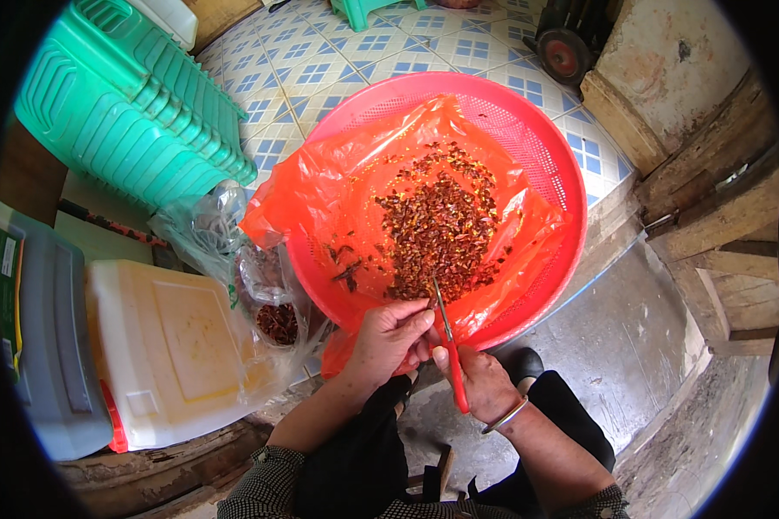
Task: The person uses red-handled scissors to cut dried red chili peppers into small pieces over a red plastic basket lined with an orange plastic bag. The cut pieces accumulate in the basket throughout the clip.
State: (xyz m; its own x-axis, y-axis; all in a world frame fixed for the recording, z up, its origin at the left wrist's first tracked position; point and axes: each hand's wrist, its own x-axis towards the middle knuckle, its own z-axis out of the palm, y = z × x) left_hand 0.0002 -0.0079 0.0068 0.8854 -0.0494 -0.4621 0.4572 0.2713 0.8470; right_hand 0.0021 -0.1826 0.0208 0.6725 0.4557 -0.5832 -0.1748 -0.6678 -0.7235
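Note:
My right hand (483, 383) grips the red handles of a pair of scissors (454, 363), whose blades point away from me. Close beside the blades, my left hand (393, 337) pinches a small piece of dried red chili (432, 303) between thumb and fingers. Both hands are over the near edge of a round pink plastic basket (574, 237). An orange-red plastic bag (324, 172) lies spread inside it. On the bag rests a heap of cut dried chili (441, 224) with yellow seeds. A few longer dark chilies (348, 272) lie to the left of the heap.
Left of the basket, a clear plastic bag (276, 276) holds dried chilies. Stacked green plastic stools (143, 123) stand at upper left, above a whitish plastic jug (169, 350) and a grey container (58, 337). A black-tyred wheel (563, 55) and wooden frames (707, 259) are on the right.

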